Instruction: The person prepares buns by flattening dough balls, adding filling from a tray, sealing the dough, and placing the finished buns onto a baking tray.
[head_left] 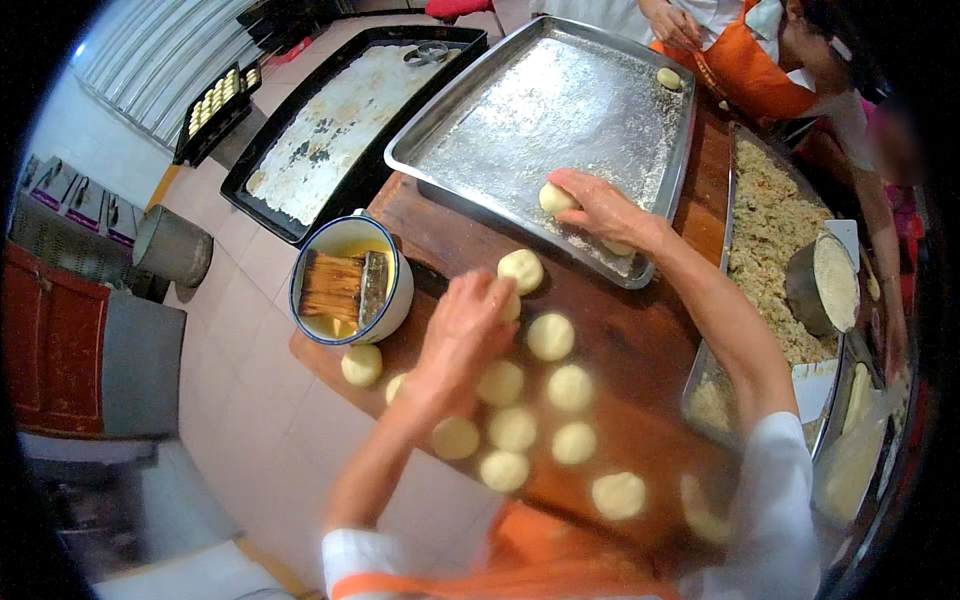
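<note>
Several pale, round dough balls (513, 428) lie in loose rows on the brown wooden table (640, 385). My left hand (465, 325), slightly blurred, curls its fingers down on a dough ball (511, 306) that shows only in part beside them. Another dough ball (520, 270) sits just beyond those fingertips. Over the near edge of the flour-dusted metal tray (540, 100), my right hand (605, 212) has a dough ball (555, 199) between thumb and fingers. A second dough ball (618, 247) is partly hidden under that hand. One more dough ball (668, 78) rests in the tray's far right corner.
At the table's left edge stands a white enamel pot (398, 300) with a wide brush (335, 285) and yellow liquid. A dark baking tray (330, 120) lies beyond it. To the right are a crumbly filling tray (770, 200) and a metal cup (815, 285). A co-worker's hand (675, 25) is opposite.
</note>
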